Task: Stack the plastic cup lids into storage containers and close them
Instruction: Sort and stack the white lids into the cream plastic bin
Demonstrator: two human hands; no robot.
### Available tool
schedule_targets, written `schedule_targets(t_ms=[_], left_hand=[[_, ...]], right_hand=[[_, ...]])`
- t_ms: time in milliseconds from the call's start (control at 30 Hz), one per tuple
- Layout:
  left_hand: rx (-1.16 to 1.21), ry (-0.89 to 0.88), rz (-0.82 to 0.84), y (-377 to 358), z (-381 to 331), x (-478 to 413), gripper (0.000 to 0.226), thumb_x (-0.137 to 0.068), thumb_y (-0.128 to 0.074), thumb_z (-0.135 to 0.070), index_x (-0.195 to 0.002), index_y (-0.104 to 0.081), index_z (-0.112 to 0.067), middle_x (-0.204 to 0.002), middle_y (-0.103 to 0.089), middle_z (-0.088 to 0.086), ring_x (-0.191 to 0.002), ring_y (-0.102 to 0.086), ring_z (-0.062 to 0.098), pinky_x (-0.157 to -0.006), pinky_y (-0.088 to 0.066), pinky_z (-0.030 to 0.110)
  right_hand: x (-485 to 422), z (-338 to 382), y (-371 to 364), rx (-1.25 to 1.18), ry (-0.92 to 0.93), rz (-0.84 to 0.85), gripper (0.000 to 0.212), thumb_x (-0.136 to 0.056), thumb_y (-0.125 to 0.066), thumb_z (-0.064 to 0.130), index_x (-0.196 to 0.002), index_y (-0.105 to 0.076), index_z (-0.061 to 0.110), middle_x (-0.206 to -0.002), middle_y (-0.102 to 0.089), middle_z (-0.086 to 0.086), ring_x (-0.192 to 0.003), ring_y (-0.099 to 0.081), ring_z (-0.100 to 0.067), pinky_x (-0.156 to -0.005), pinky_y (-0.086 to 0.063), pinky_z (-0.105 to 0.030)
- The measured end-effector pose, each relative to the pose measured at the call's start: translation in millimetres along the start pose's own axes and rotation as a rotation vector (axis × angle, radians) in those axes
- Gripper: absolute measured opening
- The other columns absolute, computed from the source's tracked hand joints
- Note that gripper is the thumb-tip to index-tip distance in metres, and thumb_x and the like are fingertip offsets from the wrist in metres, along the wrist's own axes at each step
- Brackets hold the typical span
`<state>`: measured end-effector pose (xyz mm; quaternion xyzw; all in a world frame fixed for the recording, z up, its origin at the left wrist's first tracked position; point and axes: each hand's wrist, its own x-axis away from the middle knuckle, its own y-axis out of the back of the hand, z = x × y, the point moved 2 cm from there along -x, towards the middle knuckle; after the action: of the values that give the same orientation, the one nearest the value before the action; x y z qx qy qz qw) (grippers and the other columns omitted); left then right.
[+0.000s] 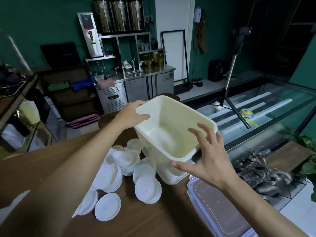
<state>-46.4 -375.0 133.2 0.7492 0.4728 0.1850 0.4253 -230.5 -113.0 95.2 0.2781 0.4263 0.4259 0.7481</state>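
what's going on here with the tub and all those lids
A person grips the far rim of an empty cream container with the left hand, while the right hand is open, fingers spread by its near corner. White cup lids lie in a loose pile on the wooden table beside it, none inside yet. A clear container lid lies flat nearby.

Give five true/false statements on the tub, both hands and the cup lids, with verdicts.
1. The tub is empty. True.
2. The left hand grips the tub's rim. True.
3. The right hand holds a cup lid. False: it is open, fingers spread by the tub's near rim.
4. The cup lids are stacked in the tub. False: they lie piled on the wooden table beside it.
5. The clear cover is on the tub. False: it lies flat on the table.
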Motion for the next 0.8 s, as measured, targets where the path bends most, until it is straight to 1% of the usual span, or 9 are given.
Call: schedule_targets(t_ms=[133, 233, 333, 400, 467, 533, 600, 733, 800], left_hand=[[-0.019, 0.046, -0.116, 38.9, 3.0, 53.9, 0.053, -0.093, -0.072, -0.042, -0.143, -0.056, -0.036, -0.131, -0.057, -0.012, -0.117, -0.052, 0.013, -0.086, -0.043, 0.033], [-0.056, 0.142, -0.173, 61.9, 15.9, 109.4, 0.061, -0.082, -0.07, -0.057, -0.14, -0.056, -0.044, -0.131, -0.06, -0.006, -0.121, -0.056, 0.018, -0.094, -0.051, 0.038], [-0.117, 0.259, -0.215, 79.1, 30.7, 173.6, 0.073, -0.071, -0.062, -0.071, -0.139, -0.053, -0.047, -0.129, -0.06, -0.005, -0.12, -0.059, 0.019, -0.095, -0.052, 0.039], [-0.131, 0.352, -0.244, 88.2, 40.0, 221.9, 0.078, -0.069, -0.06, -0.078, -0.142, -0.047, -0.053, -0.135, -0.058, -0.006, -0.123, -0.058, 0.02, -0.101, -0.053, 0.045], [-0.166, 0.399, -0.282, 93.6, 43.1, 272.4, 0.076, -0.074, -0.061, -0.079, -0.144, -0.042, -0.058, -0.141, -0.057, -0.009, -0.124, -0.058, 0.021, -0.102, -0.053, 0.047], [-0.218, 0.407, -0.355, 94.6, 40.7, 322.7, 0.076, -0.08, -0.067, -0.07, -0.149, -0.046, -0.048, -0.144, -0.059, -0.008, -0.127, -0.057, 0.021, -0.104, -0.049, 0.043], [-0.24, 0.473, -0.412, 92.0, 39.9, 371.2, 0.08, -0.081, -0.068, -0.064, -0.153, -0.047, -0.035, -0.15, -0.056, -0.002, -0.135, -0.05, 0.023, -0.11, -0.044, 0.044], [-0.286, 0.656, -0.45, 77.3, 45.2, 464.2, 0.084, -0.084, -0.067, -0.067, -0.156, -0.043, -0.032, -0.151, -0.054, 0.003, -0.137, -0.048, 0.026, -0.111, -0.046, 0.049], [-0.271, 0.716, -0.484, 64.0, 47.6, 502.2, 0.079, -0.088, -0.069, -0.063, -0.157, -0.041, -0.036, -0.156, -0.048, 0.002, -0.14, -0.045, 0.026, -0.111, -0.044, 0.045]], right_hand=[[10.8, 17.2, 15.8, -0.02, 0.12, 0.059, 0.116, -0.054, -0.058, 0.101, -0.149, -0.041, 0.038, -0.157, -0.026, 0.012, -0.143, -0.026, -0.028, -0.091, -0.054, -0.048], [23.8, 29.8, 14.2, -0.08, 0.223, 0.113, 0.114, -0.054, -0.059, 0.101, -0.149, -0.039, 0.041, -0.158, -0.025, 0.015, -0.145, -0.025, -0.025, -0.091, -0.054, -0.049], [38.2, 45.1, 9.0, -0.165, 0.312, 0.204, 0.115, -0.052, -0.062, 0.1, -0.149, -0.04, 0.043, -0.159, -0.022, 0.02, -0.147, -0.024, -0.023, -0.096, -0.054, -0.051], [50.1, 57.3, 5.8, -0.212, 0.388, 0.268, 0.116, -0.051, -0.061, 0.101, -0.149, -0.039, 0.044, -0.159, -0.02, 0.022, -0.147, -0.023, -0.02, -0.099, -0.052, -0.05], [65.9, 69.6, 1.8, -0.254, 0.461, 0.331, 0.116, -0.05, -0.06, 0.102, -0.149, -0.038, 0.045, -0.159, -0.018, 0.025, -0.148, -0.021, -0.018, -0.101, -0.05, -0.048], [83.6, 80.0, -5.1, -0.314, 0.523, 0.403, 0.115, -0.05, -0.063, 0.1, -0.149, -0.038, 0.046, -0.159, -0.015, 0.028, -0.149, -0.019, -0.016, -0.105, -0.045, -0.046], [100.6, 88.5, -14.7, -0.36, 0.59, 0.476, 0.114, -0.051, -0.066, 0.098, -0.149, -0.037, 0.048, -0.16, -0.014, 0.028, -0.151, -0.017, -0.015, -0.11, -0.042, -0.047], [132.3, 105.0, -35.8, -0.408, 0.715, 0.595, 0.115, -0.05, -0.066, 0.098, -0.15, -0.037, 0.049, -0.161, -0.015, 0.026, -0.151, -0.018, -0.014, -0.112, -0.039, -0.047], [147.2, 112.1, -46.7, -0.427, 0.768, 0.656, 0.115, -0.051, -0.07, 0.096, -0.151, -0.037, 0.047, -0.161, -0.016, 0.024, -0.153, -0.017, -0.014, -0.115, -0.037, -0.047]])
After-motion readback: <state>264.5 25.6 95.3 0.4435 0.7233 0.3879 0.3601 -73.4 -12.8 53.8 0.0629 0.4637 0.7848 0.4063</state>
